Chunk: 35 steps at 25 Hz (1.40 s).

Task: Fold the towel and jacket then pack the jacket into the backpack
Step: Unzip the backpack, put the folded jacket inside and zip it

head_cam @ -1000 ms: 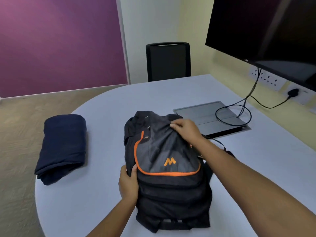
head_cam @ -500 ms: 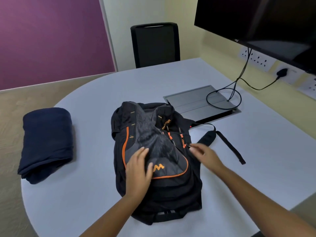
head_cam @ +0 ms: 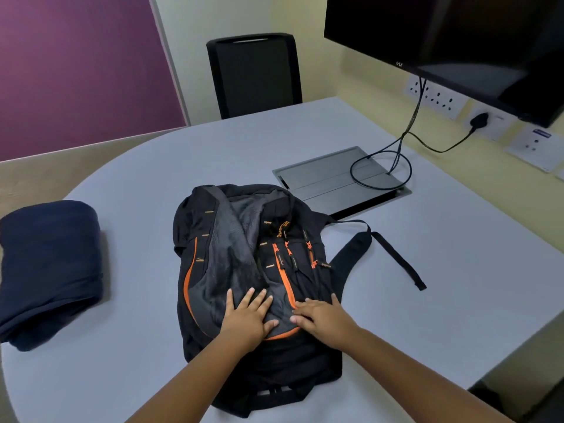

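A black and grey backpack with orange trim lies flat in the middle of the table, its strap trailing to the right. My left hand presses flat on its grey front panel with fingers spread. Beside it, my right hand rests flat on the same panel, fingers straight and pointing left. A folded dark blue towel lies at the table's left edge. No jacket shows in this view.
A grey cable hatch with a looped black cable sits behind the backpack on the right. A black chair stands at the far side. A dark screen and wall sockets are on the right.
My right hand left the top of the backpack and came down to its front panel. My left hand moved from the bag's left side onto the panel. Both now press flat side by side.
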Each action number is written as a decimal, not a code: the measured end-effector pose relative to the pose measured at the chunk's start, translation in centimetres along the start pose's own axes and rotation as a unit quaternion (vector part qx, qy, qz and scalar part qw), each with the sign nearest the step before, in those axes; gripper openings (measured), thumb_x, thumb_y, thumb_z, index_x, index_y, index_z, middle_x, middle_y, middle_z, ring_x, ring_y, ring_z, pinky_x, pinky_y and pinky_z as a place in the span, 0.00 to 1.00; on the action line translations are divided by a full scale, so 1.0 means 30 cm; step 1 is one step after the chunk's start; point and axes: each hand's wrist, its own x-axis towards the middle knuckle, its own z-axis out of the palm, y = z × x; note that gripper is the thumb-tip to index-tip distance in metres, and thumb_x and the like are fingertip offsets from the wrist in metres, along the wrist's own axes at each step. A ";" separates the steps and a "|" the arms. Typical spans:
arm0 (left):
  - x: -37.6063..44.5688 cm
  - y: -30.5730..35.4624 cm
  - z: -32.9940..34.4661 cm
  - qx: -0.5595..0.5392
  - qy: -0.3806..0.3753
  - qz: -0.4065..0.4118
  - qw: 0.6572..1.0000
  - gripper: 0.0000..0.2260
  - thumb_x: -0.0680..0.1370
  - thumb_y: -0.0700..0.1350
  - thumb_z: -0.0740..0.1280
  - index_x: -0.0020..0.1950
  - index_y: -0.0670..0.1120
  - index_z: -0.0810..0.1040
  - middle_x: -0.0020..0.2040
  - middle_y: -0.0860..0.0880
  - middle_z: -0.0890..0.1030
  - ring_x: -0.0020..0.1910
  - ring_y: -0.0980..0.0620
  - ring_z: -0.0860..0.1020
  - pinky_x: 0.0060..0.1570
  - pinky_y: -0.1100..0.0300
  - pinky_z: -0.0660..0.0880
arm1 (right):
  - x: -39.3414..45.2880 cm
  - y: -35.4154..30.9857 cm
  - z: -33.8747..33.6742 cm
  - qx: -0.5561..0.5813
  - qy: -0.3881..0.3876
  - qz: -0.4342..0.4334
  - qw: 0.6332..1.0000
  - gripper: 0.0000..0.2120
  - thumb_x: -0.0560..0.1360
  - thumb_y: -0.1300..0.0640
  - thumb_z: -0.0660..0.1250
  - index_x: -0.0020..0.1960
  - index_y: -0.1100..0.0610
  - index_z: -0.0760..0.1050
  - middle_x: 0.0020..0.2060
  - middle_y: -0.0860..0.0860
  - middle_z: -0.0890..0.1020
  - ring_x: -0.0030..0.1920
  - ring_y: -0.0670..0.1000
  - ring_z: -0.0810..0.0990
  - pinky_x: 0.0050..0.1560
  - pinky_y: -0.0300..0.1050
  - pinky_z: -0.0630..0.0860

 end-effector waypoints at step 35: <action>0.340 0.065 -0.485 0.011 0.249 0.141 0.958 0.32 0.78 0.39 0.59 0.76 0.58 0.47 0.78 0.54 0.44 0.76 0.46 0.41 0.69 0.34 0.43 | 0.138 0.106 -0.428 -0.086 0.424 -0.014 0.901 0.06 0.76 0.50 0.66 0.47 0.52 0.79 0.39 0.46 0.82 0.36 0.49 0.81 0.30 0.39 0.65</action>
